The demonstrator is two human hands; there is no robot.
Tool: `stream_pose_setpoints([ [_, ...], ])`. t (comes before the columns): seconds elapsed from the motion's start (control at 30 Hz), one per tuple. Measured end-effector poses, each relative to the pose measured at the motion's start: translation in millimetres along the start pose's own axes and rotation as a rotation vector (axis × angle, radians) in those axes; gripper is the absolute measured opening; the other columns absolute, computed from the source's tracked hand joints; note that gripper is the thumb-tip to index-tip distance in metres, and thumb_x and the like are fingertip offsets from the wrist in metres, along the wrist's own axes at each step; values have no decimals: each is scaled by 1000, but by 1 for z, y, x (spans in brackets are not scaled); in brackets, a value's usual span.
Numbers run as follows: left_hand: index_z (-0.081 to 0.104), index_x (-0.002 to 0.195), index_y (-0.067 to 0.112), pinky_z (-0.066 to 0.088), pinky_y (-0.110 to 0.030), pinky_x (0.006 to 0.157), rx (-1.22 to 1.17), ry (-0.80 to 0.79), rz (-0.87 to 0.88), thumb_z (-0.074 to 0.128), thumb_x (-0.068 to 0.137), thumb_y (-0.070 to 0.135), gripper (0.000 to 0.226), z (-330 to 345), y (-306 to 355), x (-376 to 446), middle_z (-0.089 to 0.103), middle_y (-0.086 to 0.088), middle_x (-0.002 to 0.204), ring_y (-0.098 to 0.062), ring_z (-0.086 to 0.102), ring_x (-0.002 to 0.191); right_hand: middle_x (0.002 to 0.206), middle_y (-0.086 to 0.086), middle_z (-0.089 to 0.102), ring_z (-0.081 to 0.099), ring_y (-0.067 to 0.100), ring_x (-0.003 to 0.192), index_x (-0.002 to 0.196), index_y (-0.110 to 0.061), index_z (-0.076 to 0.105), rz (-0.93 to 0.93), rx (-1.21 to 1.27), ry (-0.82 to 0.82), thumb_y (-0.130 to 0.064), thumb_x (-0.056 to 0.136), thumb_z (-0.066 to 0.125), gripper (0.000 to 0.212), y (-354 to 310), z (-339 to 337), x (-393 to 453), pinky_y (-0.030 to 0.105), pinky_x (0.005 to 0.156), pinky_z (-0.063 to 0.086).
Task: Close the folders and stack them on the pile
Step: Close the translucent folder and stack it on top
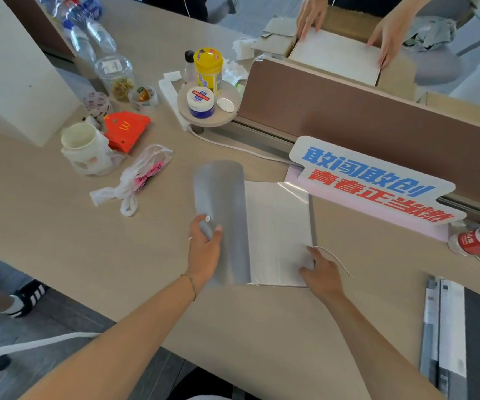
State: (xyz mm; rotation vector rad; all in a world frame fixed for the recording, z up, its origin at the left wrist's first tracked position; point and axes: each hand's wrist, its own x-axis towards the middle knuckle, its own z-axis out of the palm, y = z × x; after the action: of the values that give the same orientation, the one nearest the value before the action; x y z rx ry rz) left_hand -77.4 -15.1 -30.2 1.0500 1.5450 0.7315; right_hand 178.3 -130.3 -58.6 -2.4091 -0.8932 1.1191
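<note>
So there's a grey plastic folder with white pages inside point(276, 226) lying open in the middle of the beige tabletop point(261, 327). Its grey front cover point(221, 203) is lifted up and curling over on the left side, not flat on either side. The left hand point(204, 249) has that cover pinched near its lower edge, thumb on top and fingers behind it. The right hand point(323, 275) is flat on the bottom right corner of the white pages, fingers spread a bit, just pressing down and not gripping anything.

The pile of closed grey and white folders point(446, 327) sits at the right edge of the tabletop, well apart from the open one.

Just behind the open folder there's a white cut-out sign with blue and red lettering point(377, 180) leaning against the brown desk divider point(348, 111). Off to the left is clutter: a red fast-food paper box point(126, 129), a white plastic cup point(84, 148), a crumpled clear plastic bag point(135, 180). A yellow-lidded canister point(208, 69) stands on a small round shelf further back. Another person's hands point(348, 27) are on a cardboard box beyond the divider.
</note>
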Motion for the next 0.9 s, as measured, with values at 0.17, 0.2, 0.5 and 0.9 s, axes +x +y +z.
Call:
stream_pose_setpoints([
  [0.17,32,153,35,52,-37,87,62,14,174,62,93,14,70,14,19,-16,57,2,106,-28,61,100,114,-8,69,62,19,108,122,-30,63,-8,317,54,-7,83,56,45,-2,-4,-1,19,75,43],
  [0.2,25,156,38,56,-42,78,46,-1,170,55,93,6,77,18,25,-20,57,1,97,-31,63,89,116,-7,69,62,20,106,119,-26,63,13,416,68,-4,85,57,41,-2,-5,-1,23,78,44],
  [0.5,38,152,44,53,-41,96,197,-331,137,43,100,29,54,97,38,-72,69,1,128,-24,66,112,101,6,64,59,23,86,141,-26,47,290,1100,8,-18,99,53,43,-9,-24,-2,34,77,48],
  [0.9,29,156,32,48,-38,94,625,-292,203,62,86,45,78,139,12,-78,59,-4,134,-28,59,123,73,6,68,65,18,64,101,-12,70,119,892,-96,-26,98,56,20,-41,-35,-8,24,60,51],
])
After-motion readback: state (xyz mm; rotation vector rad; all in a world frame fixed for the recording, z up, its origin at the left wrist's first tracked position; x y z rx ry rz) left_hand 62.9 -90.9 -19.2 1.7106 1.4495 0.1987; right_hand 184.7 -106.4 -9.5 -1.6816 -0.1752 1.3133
